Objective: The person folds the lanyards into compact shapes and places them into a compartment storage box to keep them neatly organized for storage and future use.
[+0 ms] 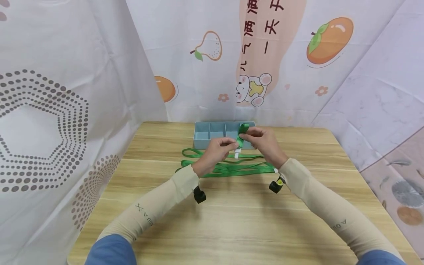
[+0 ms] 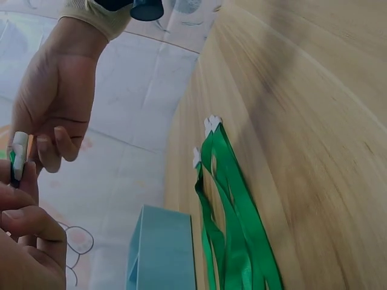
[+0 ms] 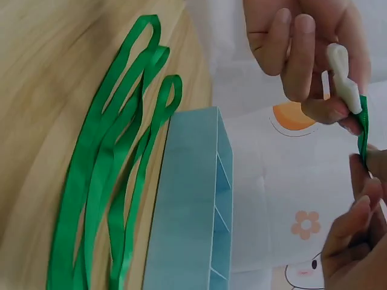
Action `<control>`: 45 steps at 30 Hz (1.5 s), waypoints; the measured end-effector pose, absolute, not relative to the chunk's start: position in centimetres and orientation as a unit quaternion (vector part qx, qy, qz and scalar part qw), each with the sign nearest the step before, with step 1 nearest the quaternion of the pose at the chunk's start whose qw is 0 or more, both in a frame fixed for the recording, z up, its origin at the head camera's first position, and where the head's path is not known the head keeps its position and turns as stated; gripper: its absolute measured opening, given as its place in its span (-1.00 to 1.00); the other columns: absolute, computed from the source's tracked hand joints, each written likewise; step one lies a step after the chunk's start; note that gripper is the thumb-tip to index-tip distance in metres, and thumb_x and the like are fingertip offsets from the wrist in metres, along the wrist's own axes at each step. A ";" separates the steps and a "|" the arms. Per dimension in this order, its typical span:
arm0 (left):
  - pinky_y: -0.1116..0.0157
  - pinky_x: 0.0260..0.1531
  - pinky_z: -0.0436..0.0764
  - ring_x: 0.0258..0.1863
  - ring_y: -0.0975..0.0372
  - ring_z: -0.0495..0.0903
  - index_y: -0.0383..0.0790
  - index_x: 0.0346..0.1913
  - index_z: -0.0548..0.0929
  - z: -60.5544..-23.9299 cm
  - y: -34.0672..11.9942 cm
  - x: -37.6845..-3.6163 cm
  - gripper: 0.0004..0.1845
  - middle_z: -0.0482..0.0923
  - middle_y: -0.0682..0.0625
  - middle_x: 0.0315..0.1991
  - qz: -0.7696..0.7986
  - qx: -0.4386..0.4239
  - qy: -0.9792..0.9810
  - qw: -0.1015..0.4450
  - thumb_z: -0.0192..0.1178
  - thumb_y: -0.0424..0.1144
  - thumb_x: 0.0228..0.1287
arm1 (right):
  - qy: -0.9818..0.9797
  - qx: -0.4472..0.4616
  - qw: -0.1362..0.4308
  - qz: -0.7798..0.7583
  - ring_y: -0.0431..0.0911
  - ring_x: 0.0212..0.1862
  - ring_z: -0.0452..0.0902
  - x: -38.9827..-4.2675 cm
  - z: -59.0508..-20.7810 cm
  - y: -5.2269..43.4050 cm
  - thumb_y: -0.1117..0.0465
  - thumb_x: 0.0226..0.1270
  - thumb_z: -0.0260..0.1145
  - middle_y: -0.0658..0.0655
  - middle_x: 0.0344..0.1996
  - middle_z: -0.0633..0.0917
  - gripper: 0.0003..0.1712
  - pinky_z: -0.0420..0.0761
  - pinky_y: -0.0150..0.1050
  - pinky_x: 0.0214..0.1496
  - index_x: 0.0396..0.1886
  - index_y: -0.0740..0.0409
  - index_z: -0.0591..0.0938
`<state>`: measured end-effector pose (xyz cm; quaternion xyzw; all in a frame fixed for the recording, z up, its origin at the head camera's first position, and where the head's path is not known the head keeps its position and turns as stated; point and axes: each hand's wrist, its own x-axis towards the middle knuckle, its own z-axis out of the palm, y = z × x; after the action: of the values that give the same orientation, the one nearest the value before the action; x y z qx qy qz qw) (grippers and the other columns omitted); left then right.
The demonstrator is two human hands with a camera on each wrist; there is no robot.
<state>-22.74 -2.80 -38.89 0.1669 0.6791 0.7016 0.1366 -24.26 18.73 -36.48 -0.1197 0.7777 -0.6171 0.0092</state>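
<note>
Both hands are raised over the near side of a light-blue tray, holding one green lanyard folded into a short bundle. My left hand pinches it just above its white plastic clip, which hangs downward in the head view. The right hand pinches the green strap higher up, between thumb and forefinger. Below them, several more green lanyards lie stretched out on the table, loops toward the left and white clips toward the right.
Behind the lanyards stands the light-blue tray, divided into compartments, near the table's back edge. The wooden table stretches toward the person. A printed curtain hangs directly behind it. Small black cameras are strapped at the wrists.
</note>
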 end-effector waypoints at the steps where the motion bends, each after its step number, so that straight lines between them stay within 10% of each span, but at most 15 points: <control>1: 0.29 -0.59 0.27 -0.68 0.26 0.26 -0.21 0.05 0.75 -38.9 -2.8 -22.8 -0.75 0.49 0.04 -0.50 0.703 0.166 0.678 0.137 0.26 -0.14 0.52 | 0.782 -0.133 -0.010 -0.609 -0.06 -0.39 0.39 -24.2 -36.5 18.7 0.01 0.34 0.52 0.09 -0.26 0.75 -0.69 0.47 -0.27 -0.36 -0.12 0.14 0.81; 9: 0.35 -0.61 0.33 -0.67 0.26 0.32 -0.23 0.02 0.74 -38.9 -2.8 -22.7 -0.77 0.75 -0.04 -0.22 0.724 0.155 0.660 0.126 0.32 -0.18 0.46 | 0.824 -0.266 -0.208 -0.454 -0.13 -0.62 0.31 -24.3 -36.7 18.8 0.32 0.31 0.52 0.01 -0.59 0.62 -0.89 0.33 -0.35 -0.55 -0.22 0.05 0.83; 19: 0.29 -0.61 0.20 -0.69 0.23 0.19 0.00 0.22 0.61 -38.7 -2.9 -22.6 -0.67 0.76 -0.06 -0.12 0.752 0.175 0.627 0.107 0.31 -0.25 0.47 | 0.785 -0.440 -0.338 -0.277 -0.18 -0.55 0.48 -25.0 -36.5 19.3 0.54 0.12 0.53 0.14 -0.30 0.80 -0.74 0.50 -0.28 -0.49 -0.23 0.19 0.81; 39: 0.34 -0.61 0.25 -0.66 0.27 0.24 -0.12 0.11 0.76 -38.8 -2.9 -22.5 -0.73 0.70 0.05 -0.20 0.740 0.186 0.639 0.104 0.35 -0.16 0.43 | 0.788 -0.445 -0.363 -0.223 -0.03 -0.36 0.73 -25.0 -36.6 19.5 0.49 0.08 0.58 0.15 -0.29 0.81 -0.76 0.66 -0.18 -0.42 -0.22 0.24 0.81; 45: 0.31 -0.41 0.51 -0.34 0.28 0.63 -0.17 0.00 0.67 -38.8 -2.8 -22.5 -0.75 0.75 -0.04 -0.05 0.736 0.156 0.653 0.086 0.44 -0.22 0.34 | 0.854 -0.316 -0.210 -0.357 -0.15 -0.48 0.52 -23.9 -36.7 19.1 0.21 0.42 0.44 0.04 -0.26 0.80 -0.81 0.53 -0.27 -0.45 -0.02 0.10 0.80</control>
<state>-22.47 -2.82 -38.76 0.1555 0.6534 0.7358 0.0861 -23.91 19.05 -36.70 -0.3155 0.8538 -0.3569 -0.2102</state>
